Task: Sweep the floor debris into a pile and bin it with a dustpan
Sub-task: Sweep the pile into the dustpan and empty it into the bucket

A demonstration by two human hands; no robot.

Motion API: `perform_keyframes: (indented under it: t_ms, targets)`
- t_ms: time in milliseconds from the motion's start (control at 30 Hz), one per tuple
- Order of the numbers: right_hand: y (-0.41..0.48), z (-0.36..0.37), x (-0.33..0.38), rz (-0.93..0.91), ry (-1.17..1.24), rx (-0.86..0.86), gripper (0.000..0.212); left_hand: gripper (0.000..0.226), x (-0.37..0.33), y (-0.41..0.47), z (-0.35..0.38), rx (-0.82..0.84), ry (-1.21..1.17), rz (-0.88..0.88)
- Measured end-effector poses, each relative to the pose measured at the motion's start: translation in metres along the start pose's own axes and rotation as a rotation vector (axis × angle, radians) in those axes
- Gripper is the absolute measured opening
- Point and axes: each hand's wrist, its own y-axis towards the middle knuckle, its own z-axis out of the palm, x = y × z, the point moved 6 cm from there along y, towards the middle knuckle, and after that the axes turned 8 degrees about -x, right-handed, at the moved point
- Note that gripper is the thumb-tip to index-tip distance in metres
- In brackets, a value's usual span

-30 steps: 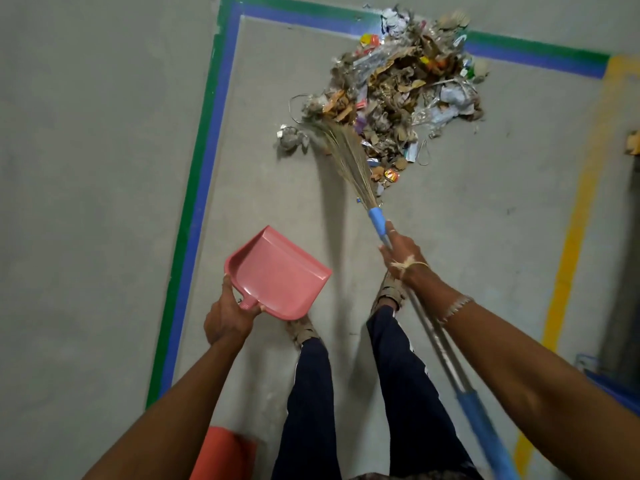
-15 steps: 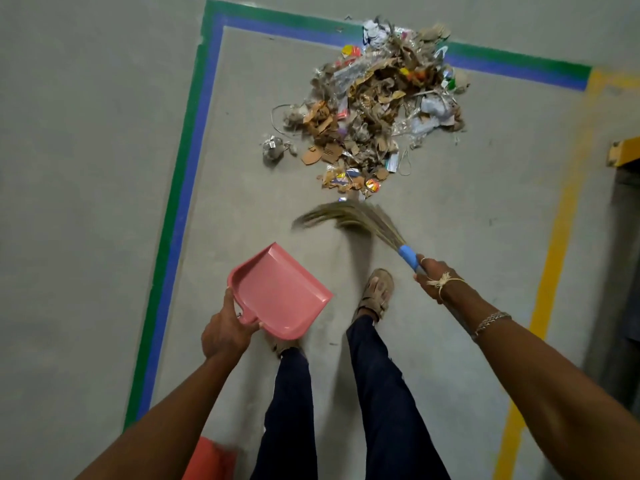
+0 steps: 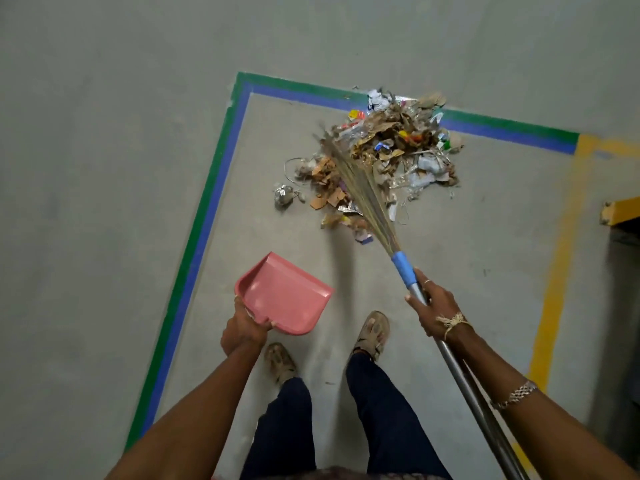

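Nearest the camera stood the person's dark-trousered legs, with two sandalled feet (image 3: 374,329) planted on the grey concrete floor (image 3: 104,202). Just beyond them the left hand (image 3: 242,330) gripped the pink dustpan (image 3: 284,294) by its short handle, fingers curled round it. The pan looked to be held off the floor, its open lip turned toward the far right.

The right hand (image 3: 433,306) was wrapped round the broom (image 3: 367,192) where the metal shaft met the blue collar. A string was tied at that wrist and a bracelet (image 3: 516,394) sat farther up the arm. The broom's long axis ran on a diagonal from near right to far left. Its grass bristles lay across the near left part of the debris pile (image 3: 391,154).

That pile lay ahead of both hands, farther off and somewhat right of centre. The right hand was the nearer of the two, and the dustpan stood well apart from the pile. Bare floor lay between the pan's lip and the nearest scraps. By my reckoning the pan would need carrying forward and right, then setting down at the pile's near edge. A crumpled foil ball (image 3: 284,197) sat just left of the heap, apart from it.

The pile was a mix of torn cardboard, dry leaves, wrappers and wire. It rested partly over the far run of a green and blue floor line (image 3: 204,216) that cornered at far left. A yellow line (image 3: 554,289) ran along the right, and a yellow object (image 3: 620,211) showed at the right edge, too cropped to identify.
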Motion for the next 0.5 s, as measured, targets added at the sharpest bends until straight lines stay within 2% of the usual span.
perform_keyframes:
  t_ms: [133,300,433,500]
  targets:
    - [0.008,0.036,0.047,-0.017,0.060,0.155,0.064,0.089,0.004,0.011,-0.024,-0.035,-0.033,-0.031]
    - [0.028,0.115,0.122,0.109,0.170,0.332,0.060,0.096,0.031,0.053,-0.049,-0.069,-0.071,-0.037]
    - [0.050,0.170,0.172,0.186,0.141,0.383,0.060,0.101,0.055,0.093,-0.066,-0.083,-0.075,-0.047]
    - [0.060,0.191,0.192,0.203,0.080,0.368,0.048,0.103,0.066,0.112,-0.074,-0.077,-0.068,-0.038]
